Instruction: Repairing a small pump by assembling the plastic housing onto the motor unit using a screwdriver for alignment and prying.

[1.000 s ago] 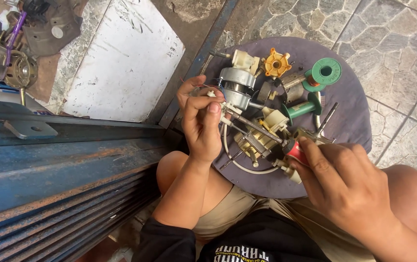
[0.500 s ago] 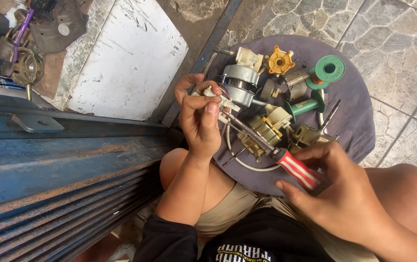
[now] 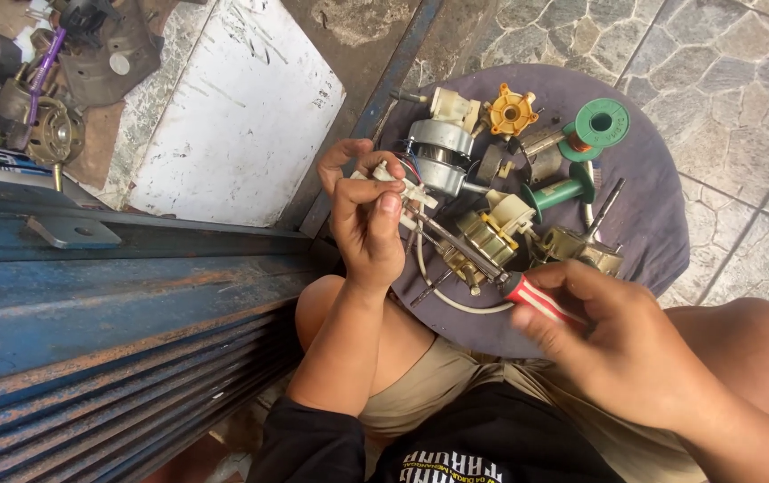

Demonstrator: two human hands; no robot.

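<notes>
My left hand (image 3: 365,217) pinches a small white plastic part (image 3: 402,183) with thin wires, held above the edge of a round grey cloth-covered tray (image 3: 653,224). My right hand (image 3: 612,335) grips a screwdriver with a red and white handle (image 3: 541,300); its metal shaft (image 3: 456,241) runs up-left and the tip meets the white part. Beneath them on the tray lie a silver motor (image 3: 438,152), a brass-coloured coil block (image 3: 483,237) and a white cable loop (image 3: 443,295).
The tray also holds a yellow gear-shaped piece (image 3: 510,112), a green solder spool (image 3: 601,122), a green-handled tool (image 3: 559,192) and another metal part (image 3: 577,246). A blue metal shutter (image 3: 107,340) fills the left. A white board (image 3: 237,116) and motor parts (image 3: 45,80) lie beyond. My knees (image 3: 751,331) flank the tray.
My right hand slid down the screwdriver, baring its red and white handle, and drew slightly lower right. My left hand has kept its hold on the white part.
</notes>
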